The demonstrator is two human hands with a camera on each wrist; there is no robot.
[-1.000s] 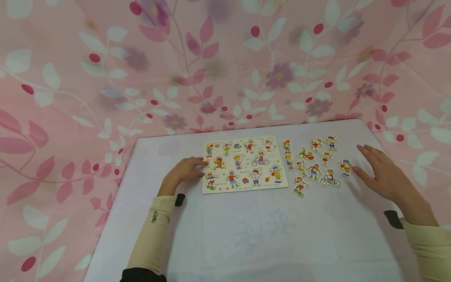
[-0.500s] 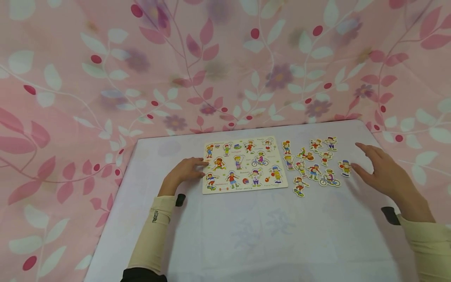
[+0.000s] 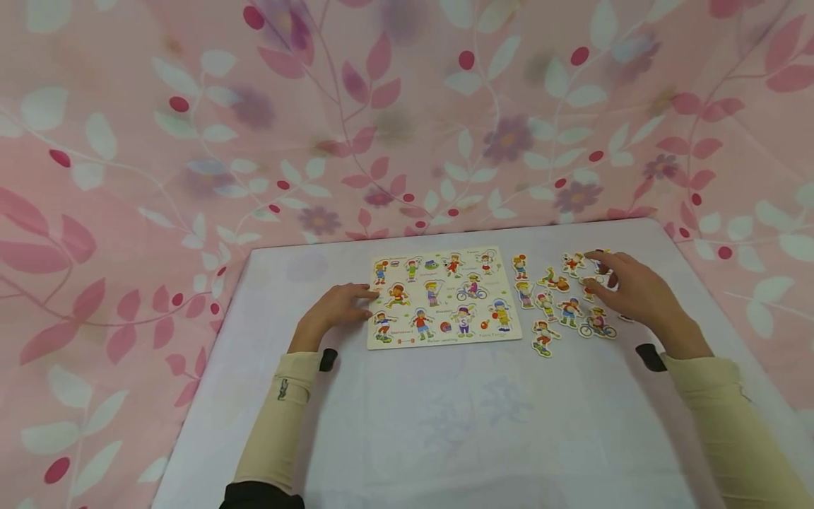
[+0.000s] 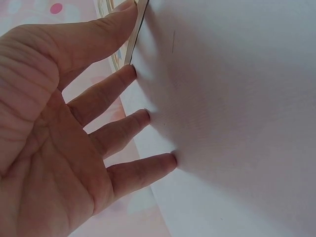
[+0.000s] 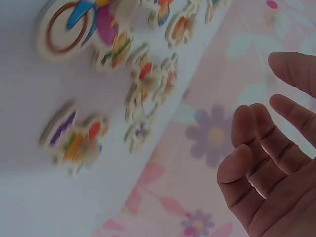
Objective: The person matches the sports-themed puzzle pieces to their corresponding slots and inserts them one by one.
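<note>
Left grip (image 3: 335,305), spread, touches a brightly printed cream board (image 3: 445,297); right grip (image 3: 641,290) gapes empty.

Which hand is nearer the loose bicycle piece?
Right. In the head view, the right hand is up and right of the bicycle piece; the left hand is across the puzzle board, at its left edge.

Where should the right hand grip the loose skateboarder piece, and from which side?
Probably pinch the skateboarder piece across its middle by opposite edges, bringing the right hand down from the near side. It appears to lie flat; white cloth borders its near side, while the cyclist piece sits to its right and the puzzle board to its left.
</note>
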